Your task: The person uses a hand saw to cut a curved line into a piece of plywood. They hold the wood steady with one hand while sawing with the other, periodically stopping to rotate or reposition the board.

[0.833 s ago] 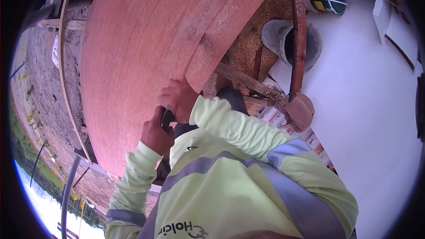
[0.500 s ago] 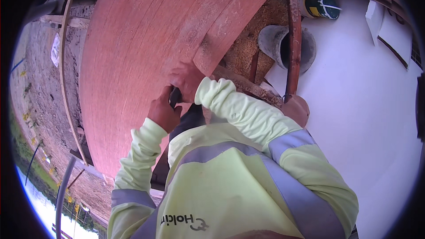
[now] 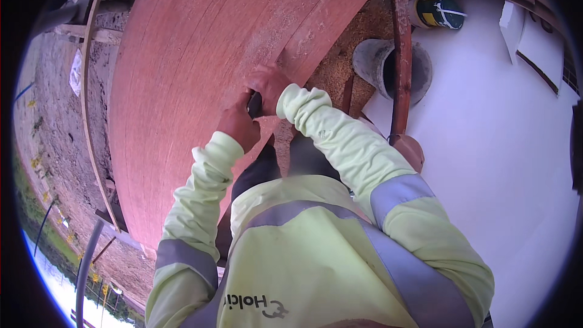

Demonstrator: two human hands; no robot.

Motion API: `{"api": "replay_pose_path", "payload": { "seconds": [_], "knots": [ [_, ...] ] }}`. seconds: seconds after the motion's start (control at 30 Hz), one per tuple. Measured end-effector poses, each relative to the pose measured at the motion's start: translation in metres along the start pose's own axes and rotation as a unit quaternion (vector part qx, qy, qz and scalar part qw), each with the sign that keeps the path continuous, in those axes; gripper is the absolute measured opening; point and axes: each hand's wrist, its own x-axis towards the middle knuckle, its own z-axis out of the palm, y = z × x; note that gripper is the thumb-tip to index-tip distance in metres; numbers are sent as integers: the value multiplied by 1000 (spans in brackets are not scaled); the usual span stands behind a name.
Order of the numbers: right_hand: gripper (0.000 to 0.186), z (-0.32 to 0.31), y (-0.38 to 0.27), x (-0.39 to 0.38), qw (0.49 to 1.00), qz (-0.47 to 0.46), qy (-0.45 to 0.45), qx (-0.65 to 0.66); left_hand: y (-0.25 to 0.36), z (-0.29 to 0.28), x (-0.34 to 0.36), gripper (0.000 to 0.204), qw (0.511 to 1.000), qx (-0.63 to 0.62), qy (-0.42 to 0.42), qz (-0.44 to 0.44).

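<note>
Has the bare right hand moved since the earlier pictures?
Yes: the right hand has moved farther up the reddish wooden board, nearer the round grey bucket.

Bare, curled left hand (image 3: 239,125) at seven o'clock from bare, knuckles-up right hand (image 3: 271,88); lime-sleeved left forearm (image 3: 203,176) points to one o'clock, lime-sleeved right forearm (image 3: 343,136) to ten

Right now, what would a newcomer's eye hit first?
The broad reddish wooden panel, filling the upper left. Then the left hand and right hand, meeting at a dark object over it, near the middle. At right, the white surface, with a grey bucket by its upper left edge, partly hidden by a red bar.
</note>
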Motion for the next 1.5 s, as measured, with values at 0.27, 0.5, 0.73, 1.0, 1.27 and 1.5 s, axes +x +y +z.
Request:
{"api": "replay_pose_path", "payload": {
  "seconds": [0.27, 0.5, 0.73, 1.0, 1.27, 1.5],
  "knots": [
    [27, 13, -107, -30, 999, -3, 15, 38, -12, -25, -101, 53, 998, -8, -46, -33],
    [36, 0, 23, 1, 998, 20, -33, 40, -12, 16, 24, 50, 1000, 5, 3, -6],
    [31, 23, -153, -40, 999, -13, -18, 36, -20, -40, -152, 52, 996, -15, -61, -68],
    [38, -3, 45, 6, 998, 25, -15, 57, -14, 25, 50, 42, 1000, -21, 13, 18],
    [25, 36, -155, -47, 999, -15, -7, 36, -33, -34, -157, 43, 994, -6, -71, -83],
    [42, -9, 51, 9, 999, 4, 12, 31, -6, 26, 57, 44, 1000, 15, -2, -10]
  ]
}}
